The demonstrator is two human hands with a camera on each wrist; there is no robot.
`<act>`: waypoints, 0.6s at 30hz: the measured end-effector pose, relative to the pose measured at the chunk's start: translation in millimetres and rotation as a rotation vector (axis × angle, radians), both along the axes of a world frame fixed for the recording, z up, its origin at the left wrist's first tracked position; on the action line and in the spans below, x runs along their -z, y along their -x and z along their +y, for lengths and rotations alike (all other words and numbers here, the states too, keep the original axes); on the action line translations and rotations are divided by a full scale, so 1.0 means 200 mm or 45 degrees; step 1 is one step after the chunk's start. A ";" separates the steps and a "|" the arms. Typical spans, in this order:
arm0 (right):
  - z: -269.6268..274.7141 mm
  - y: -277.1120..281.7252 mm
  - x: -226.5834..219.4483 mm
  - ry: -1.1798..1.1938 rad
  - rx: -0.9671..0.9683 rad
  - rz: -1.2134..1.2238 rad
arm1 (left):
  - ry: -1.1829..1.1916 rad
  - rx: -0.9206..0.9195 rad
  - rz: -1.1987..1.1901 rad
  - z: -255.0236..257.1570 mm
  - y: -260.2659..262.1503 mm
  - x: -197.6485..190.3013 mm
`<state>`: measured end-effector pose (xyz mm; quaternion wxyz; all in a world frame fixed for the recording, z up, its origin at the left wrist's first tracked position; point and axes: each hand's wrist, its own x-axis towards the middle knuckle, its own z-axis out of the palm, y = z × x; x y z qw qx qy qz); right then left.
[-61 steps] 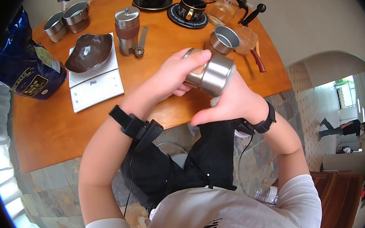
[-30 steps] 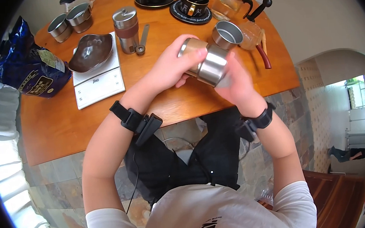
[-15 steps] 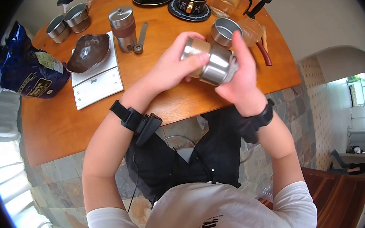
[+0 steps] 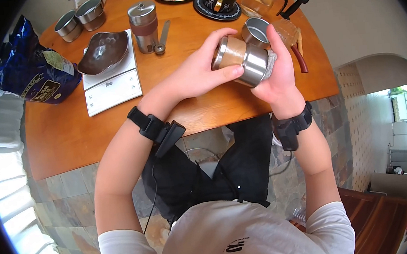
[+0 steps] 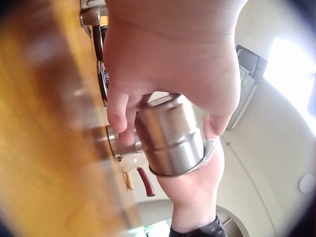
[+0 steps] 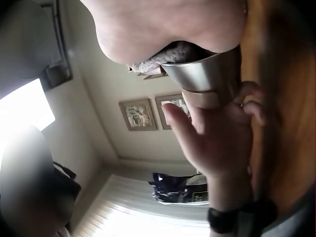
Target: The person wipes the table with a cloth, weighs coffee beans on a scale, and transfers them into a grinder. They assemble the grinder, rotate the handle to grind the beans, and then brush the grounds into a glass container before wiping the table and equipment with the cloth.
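Observation:
My left hand (image 4: pixel 203 69) grips a stainless steel cup (image 4: pixel 255 65) with a tan band, tilted sideways above the table's front part. The thumb lies along its near side and the other fingers wrap the far side. A light grey cloth (image 4: pixel 271 65) bunches at the cup's mouth, held there by my right hand (image 4: pixel 282 69). In the left wrist view the cloth (image 5: pixel 211 152) pokes out past the rim against the right palm. The right wrist view shows the cloth (image 6: pixel 148 65) between the right hand and the cup's rim; the fingers working inside are hidden.
Another steel cup (image 4: pixel 255 31) stands just behind the hands, near a red-handled glass pot (image 4: pixel 286 31). A hand grinder (image 4: pixel 144 28), a measuring spoon (image 4: pixel 163 37), a scale (image 4: pixel 113 93) bearing a dark bowl (image 4: pixel 104 52), and a blue bag (image 4: pixel 36 74) stand to the left.
The right hand has turned and shifted at the cup's mouth, fingers now pointing upward, with more cloth showing. The left hand keeps its grip; the cup has moved slightly up and right.

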<state>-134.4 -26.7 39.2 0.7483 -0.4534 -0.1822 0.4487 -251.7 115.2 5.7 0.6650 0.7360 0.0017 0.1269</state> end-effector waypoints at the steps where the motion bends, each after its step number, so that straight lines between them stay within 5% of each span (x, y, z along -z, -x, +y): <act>1: 0.00 0.01 -0.03 -0.043 0.028 0.258 | 0.004 -0.026 -0.082 -0.01 -0.01 0.01; 3: 0.00 0.07 0.00 -0.132 -0.124 0.042 | 0.011 -0.045 -0.165 0.00 -0.01 0.01; 4: -0.01 0.11 0.01 -0.217 -0.276 -0.175 | 0.188 0.009 0.052 0.02 0.00 -0.01; 6: -0.01 0.18 0.03 0.005 -0.259 -1.104 | 0.500 -0.013 0.222 0.00 -0.04 -0.02; 8: -0.01 0.18 -0.01 0.045 -0.387 -1.584 | 0.634 0.091 0.474 0.05 0.00 -0.03; 9: -0.02 0.17 0.00 0.043 -0.382 -1.579 | 0.630 0.092 0.479 0.07 0.01 -0.03; 11: -0.04 0.12 0.04 0.112 -0.307 -2.458 | 0.596 0.233 0.634 0.11 0.01 -0.02; 12: -0.04 0.10 0.03 0.102 -0.295 -2.475 | 0.580 0.231 0.620 0.10 -0.02 0.01; 14: -0.04 0.09 0.00 0.084 -0.104 -1.862 | 0.413 0.013 0.034 0.05 -0.07 0.11; 15: -0.04 0.10 -0.02 0.186 -0.155 -1.160 | 0.231 0.131 0.020 0.06 -0.06 0.08; 16: -0.03 0.10 -0.04 0.178 -0.163 -1.164 | 0.228 0.121 0.016 0.06 -0.05 0.07; 18: -0.01 0.09 -0.10 -0.035 -0.007 0.300 | 0.105 0.090 -0.076 0.02 -0.03 0.06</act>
